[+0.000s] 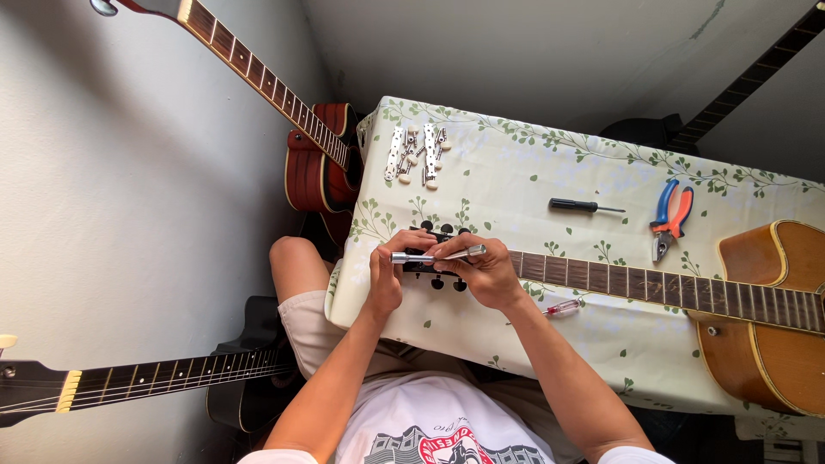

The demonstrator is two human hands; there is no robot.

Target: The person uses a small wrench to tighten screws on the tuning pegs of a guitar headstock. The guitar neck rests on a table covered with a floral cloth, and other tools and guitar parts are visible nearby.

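both hands, left and right, grip closed round slim metal tool (shiny, cylindrical) over black headstock

Socket tool: bright polished metal. Guitar body: glossy amber wood; fretboard dark matt wood, metal frets. Tuner strips: shiny metal, cream plastic knobs. Tablecloth: smooth, slight sheen, leaf print. Pliers: steel jaws, blue-and-orange plastic grips. Screwdriver: black matt handle. Small screwdriver: clear plastic handle.
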